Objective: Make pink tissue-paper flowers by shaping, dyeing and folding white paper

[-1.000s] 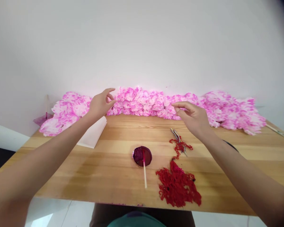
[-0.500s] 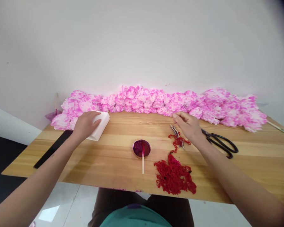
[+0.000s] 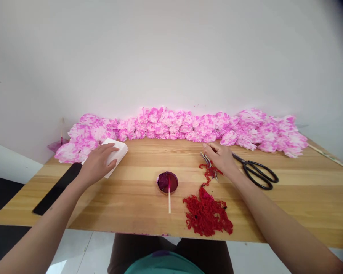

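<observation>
My left hand (image 3: 98, 161) lies over a stack of white paper (image 3: 119, 151), with its fingers apart and the thumb resting on the paper. Thumb and fingertips of my right hand (image 3: 218, 155) are pinched together above the table; whatever is between them is too small to make out. Just below this hand lies a small silver metal tool (image 3: 213, 173), tangled with red yarn. A strand links it to a heap of red yarn (image 3: 207, 215). Between my hands stands a small round dish of dark magenta liquid (image 3: 164, 180), a pale stick (image 3: 169, 201) leaning in it.
Pink and white paper flowers (image 3: 165, 123) line the wall along the wooden table's (image 3: 143, 205) back. Black-handled scissors (image 3: 258, 173) lie by my right forearm. A long black object (image 3: 57, 190) lies by my left forearm. A thin strip (image 3: 330, 156) runs along the right edge.
The view has shifted a little, moving the tabletop things slightly left and down. My left hand has spread more over the paper. My right hand keeps its pinch by the metal tool.
</observation>
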Motion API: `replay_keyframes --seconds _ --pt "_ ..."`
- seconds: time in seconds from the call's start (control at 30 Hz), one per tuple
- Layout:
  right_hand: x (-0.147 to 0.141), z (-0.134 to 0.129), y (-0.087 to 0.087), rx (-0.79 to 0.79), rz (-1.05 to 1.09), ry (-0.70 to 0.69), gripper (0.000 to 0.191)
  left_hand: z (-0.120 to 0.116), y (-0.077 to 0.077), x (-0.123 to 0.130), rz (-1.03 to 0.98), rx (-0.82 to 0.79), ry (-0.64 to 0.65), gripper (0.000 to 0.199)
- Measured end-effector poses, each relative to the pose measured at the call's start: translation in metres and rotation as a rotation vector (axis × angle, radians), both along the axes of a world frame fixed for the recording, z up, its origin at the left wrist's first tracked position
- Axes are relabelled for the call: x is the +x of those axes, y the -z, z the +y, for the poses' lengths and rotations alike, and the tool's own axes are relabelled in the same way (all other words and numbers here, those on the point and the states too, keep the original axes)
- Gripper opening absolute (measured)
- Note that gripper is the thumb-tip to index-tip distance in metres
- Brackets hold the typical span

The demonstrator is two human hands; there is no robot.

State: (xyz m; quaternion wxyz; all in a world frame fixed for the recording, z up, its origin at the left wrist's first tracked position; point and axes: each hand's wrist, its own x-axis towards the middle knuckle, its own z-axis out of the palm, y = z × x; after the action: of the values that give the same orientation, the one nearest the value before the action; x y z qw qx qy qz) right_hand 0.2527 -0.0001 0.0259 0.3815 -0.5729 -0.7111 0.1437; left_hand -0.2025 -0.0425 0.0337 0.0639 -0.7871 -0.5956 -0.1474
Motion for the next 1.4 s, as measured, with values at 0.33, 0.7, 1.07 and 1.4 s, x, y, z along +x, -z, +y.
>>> replay_keyframes --seconds 0.33,0.7,1.07,1.4 --pt "-0.002 -0.004 0.001 -0.071 -0.270 -0.035 0.046 -0.007 0.002 0.004 0.060 0.052 -0.002 0.039" --pt "-0.005 -0.007 0.001 -0.065 -0.355 -0.031 0.044 -0.018 0.007 0.038 0.197 0.133 -0.012 0.039" --pt "-0.004 -0.006 -0.001 -0.067 -0.392 -0.042 0.046 0.023 0.027 0.106 -0.087 -0.051 0.373 0.032" --pt "0.001 -0.003 -0.001 -0.009 -0.435 -0.058 0.041 0.035 0.035 0.091 -0.290 -0.102 0.352 0.029"
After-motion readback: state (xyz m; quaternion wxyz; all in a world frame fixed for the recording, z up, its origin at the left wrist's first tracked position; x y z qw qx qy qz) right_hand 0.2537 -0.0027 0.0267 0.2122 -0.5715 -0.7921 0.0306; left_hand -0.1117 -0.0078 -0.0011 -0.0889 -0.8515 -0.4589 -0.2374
